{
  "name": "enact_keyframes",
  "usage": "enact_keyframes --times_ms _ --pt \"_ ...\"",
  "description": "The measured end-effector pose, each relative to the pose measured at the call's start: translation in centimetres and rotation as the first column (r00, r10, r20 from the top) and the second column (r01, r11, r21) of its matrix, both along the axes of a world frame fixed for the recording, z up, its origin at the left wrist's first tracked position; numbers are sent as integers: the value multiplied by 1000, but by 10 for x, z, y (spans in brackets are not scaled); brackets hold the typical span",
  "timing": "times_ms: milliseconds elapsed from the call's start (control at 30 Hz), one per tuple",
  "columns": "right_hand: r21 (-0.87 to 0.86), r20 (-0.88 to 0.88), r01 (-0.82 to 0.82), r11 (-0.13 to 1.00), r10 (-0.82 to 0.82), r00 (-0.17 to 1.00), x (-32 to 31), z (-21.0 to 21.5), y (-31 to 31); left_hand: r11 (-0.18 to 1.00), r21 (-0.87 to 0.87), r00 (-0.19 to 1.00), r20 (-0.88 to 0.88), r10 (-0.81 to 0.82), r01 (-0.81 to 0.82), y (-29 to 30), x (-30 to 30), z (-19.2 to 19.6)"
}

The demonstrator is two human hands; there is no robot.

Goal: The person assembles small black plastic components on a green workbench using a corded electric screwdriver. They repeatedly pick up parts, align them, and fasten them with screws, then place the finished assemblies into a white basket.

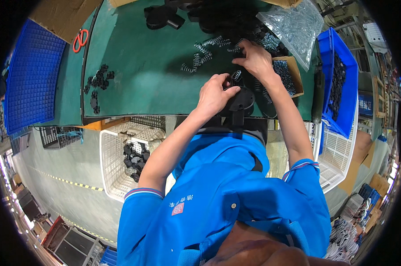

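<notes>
My left hand (pixel 215 94) is closed on a black plastic part (pixel 241 101) with a round body, at the near edge of the green table. A metal coil spring (pixel 237 76) stands up out of the part's far end, beside my left fingertips. My right hand (pixel 256 61) reaches over the table beyond the part, thumb and forefinger apart. Its forefinger is at a loose spring (pixel 235 47); whether they touch is hard to tell. More loose springs (pixel 202 56) lie in a scattered line to its left.
An open cardboard box of springs (pixel 296 76) stands right of my right forearm, with a clear plastic bag (pixel 295 29) beyond. Black parts (pixel 160 17) lie at the far side, small black pieces (pixel 99 80) and red-handled scissors (pixel 80 41) at left. A blue bin (pixel 352 91) flanks the right.
</notes>
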State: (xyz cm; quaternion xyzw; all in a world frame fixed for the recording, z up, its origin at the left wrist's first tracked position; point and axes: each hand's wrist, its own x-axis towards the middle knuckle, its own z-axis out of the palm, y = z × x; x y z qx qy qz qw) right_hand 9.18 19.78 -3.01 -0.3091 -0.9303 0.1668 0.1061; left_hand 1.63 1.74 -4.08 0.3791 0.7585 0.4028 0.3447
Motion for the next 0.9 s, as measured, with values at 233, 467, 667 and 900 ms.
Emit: enact_keyframes --times_ms 233,467,667,900 --pt "-329 -251 -103 939 18 968 23 10 -10 1000 19 1000 17 17 -17 -1 -1 -4" --pt "-811 -491 -337 478 -242 837 43 37 -39 1000 25 999 48 17 -19 -2 -2 -4" --pt "-874 -470 -380 301 -335 816 49 43 -49 964 261 919 -369 139 -41 -12 10 29" --pt "-883 -425 -353 308 -212 880 57 60 -54 864 501 992 75 -101 51 -17 3 45"
